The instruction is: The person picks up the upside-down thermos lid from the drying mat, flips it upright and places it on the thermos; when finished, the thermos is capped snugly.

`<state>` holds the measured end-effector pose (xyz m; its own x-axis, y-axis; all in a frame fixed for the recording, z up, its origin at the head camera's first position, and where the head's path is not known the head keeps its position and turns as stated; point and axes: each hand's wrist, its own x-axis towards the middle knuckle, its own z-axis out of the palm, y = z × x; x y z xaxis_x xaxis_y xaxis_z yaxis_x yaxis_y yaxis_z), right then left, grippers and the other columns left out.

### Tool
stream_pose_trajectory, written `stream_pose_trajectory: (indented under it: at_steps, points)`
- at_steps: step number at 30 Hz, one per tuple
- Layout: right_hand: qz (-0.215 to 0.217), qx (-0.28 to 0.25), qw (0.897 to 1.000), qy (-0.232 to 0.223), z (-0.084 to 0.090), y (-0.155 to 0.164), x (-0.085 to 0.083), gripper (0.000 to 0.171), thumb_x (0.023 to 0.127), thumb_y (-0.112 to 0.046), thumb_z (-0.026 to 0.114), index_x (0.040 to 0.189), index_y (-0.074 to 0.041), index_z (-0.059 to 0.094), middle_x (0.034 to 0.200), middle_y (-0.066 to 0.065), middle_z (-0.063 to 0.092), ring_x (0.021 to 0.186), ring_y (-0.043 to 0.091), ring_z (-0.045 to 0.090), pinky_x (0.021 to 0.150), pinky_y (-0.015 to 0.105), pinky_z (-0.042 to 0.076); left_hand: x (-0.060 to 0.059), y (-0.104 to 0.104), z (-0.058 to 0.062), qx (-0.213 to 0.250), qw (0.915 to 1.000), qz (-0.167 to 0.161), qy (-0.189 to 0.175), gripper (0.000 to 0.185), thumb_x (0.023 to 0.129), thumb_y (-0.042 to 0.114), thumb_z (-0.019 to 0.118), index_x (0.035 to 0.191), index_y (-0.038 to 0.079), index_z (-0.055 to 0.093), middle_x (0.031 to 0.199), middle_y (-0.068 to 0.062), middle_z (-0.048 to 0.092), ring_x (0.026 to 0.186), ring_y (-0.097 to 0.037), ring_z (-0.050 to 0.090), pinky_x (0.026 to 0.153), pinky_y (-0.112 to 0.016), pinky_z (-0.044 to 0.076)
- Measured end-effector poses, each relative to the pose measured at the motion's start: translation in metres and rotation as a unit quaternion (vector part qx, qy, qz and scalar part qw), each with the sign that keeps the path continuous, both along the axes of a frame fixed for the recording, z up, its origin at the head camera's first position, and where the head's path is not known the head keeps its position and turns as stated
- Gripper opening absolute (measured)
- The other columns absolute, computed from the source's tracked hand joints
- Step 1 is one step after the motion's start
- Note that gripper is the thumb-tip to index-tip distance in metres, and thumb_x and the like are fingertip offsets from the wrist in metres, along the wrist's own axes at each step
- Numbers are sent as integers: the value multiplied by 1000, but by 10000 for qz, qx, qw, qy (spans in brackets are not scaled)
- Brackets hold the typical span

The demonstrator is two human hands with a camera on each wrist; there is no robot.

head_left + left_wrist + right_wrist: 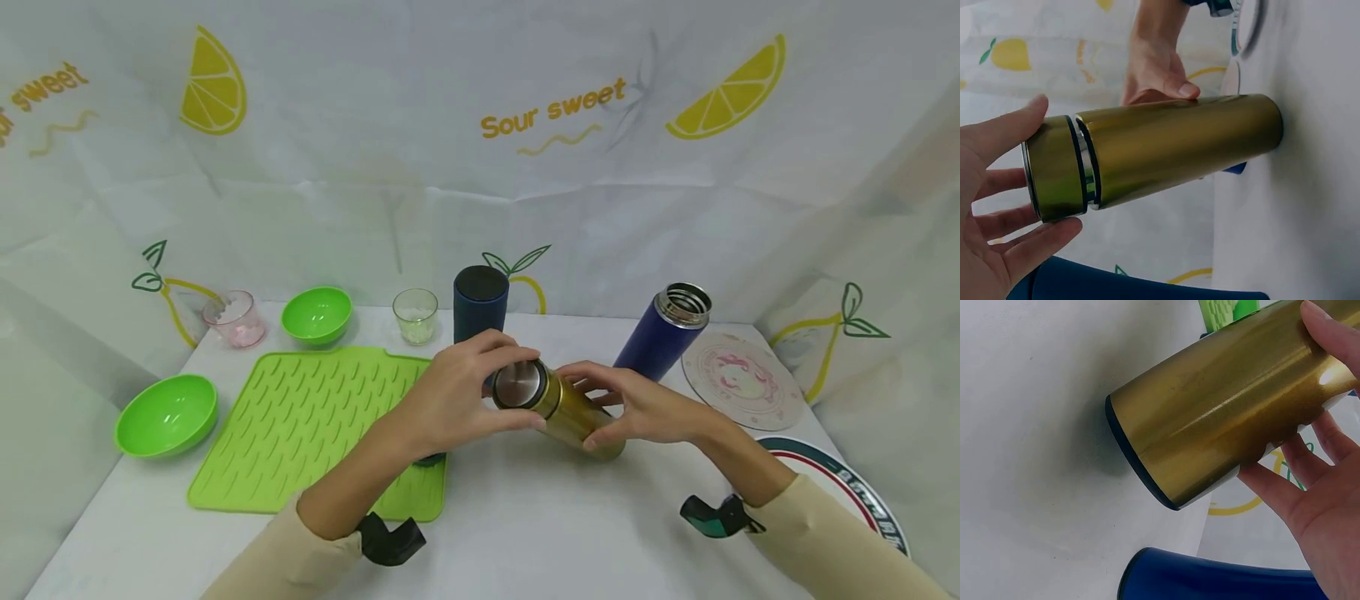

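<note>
You hold the gold flask (573, 412) between both hands, above the middle of the white table (525, 517), just right of the green ridged mat (300, 417). Its long axis is tilted: the capped end points up, left and towards you, and the base slants down to the right and away, close to the table. Whether the base touches the table is not clear.

Your left hand (461, 392) is curled round the gold cap (1057, 169), thumb on one side and fingers (1035, 247) on the other, with the steel top (517, 383) showing between them. A narrow gap with a bright metal ring shows between cap and body in the left wrist view. Your right hand (645, 408) wraps the body lower down, fingers (1285, 494) under it and thumb over it. So the left hand is the nearer one to the cap, and the right hand steadies the barrel.

Just behind the flask stands a dark blue tumbler (481, 302); to the right, an open navy flask (663, 333) leans with its steel mouth bare.
</note>
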<state>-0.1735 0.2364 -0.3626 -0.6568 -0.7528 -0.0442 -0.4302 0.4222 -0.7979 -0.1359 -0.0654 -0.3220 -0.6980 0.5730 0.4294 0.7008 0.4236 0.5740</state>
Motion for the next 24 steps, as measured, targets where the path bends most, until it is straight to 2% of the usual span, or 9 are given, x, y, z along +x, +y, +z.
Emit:
stream_pose_trajectory:
  at_steps: [4,7,10,13,16,21,24]
  points:
    - [-5,47,10000,-4,0,-1,1,79,83,-22,86,150,-21,44,147,6,55,130,31,60,104,46,56,0,-1,2,358,9987,-117,-335,53,76,24,90,124,12,71,117,-2,63,100,-11,65,75,-17,60]
    - [-42,45,10000,-35,0,-1,1,80,83,-21,86,150,-19,44,147,7,55,131,33,60,104,51,55,0,-2,3,578,9969,-43,-526,52,77,24,90,123,13,70,115,-1,62,102,-11,66,76,-15,60]
    - [-86,35,9999,-76,0,-1,2,80,82,-21,86,150,-19,44,147,7,56,131,33,60,104,53,55,0,-1,3,483,9979,141,-399,53,77,32,90,122,15,70,111,1,61,96,-9,65,73,-13,58]
    - [-97,45,9999,-93,0,0,2,80,82,-22,86,150,-20,44,147,7,55,131,34,59,104,54,55,0,1,3,247,9995,138,-152,55,75,37,91,121,16,71,110,0,61,89,-8,63,70,-14,56]
    - [-83,52,9999,-112,0,-1,2,79,82,-22,86,149,-22,45,147,7,55,131,34,59,104,56,54,-2,0,4,146,9997,-117,-132,55,75,33,92,122,15,72,113,0,62,91,-8,63,72,-14,57]
    - [-68,40,9999,-149,1,-1,1,78,82,-21,86,149,-23,46,146,6,56,132,33,59,106,55,53,-5,-5,7,120,9967,-765,-260,55,74,13,91,125,14,71,123,-2,61,108,-12,63,87,-19,58]
    - [-64,39,9999,-140,1,-1,1,78,82,-21,86,148,-23,46,146,6,56,132,34,58,106,55,53,-6,-6,8,-116,9961,-857,-156,57,76,10,89,129,15,69,128,-3,59,114,-13,60,94,-25,56]
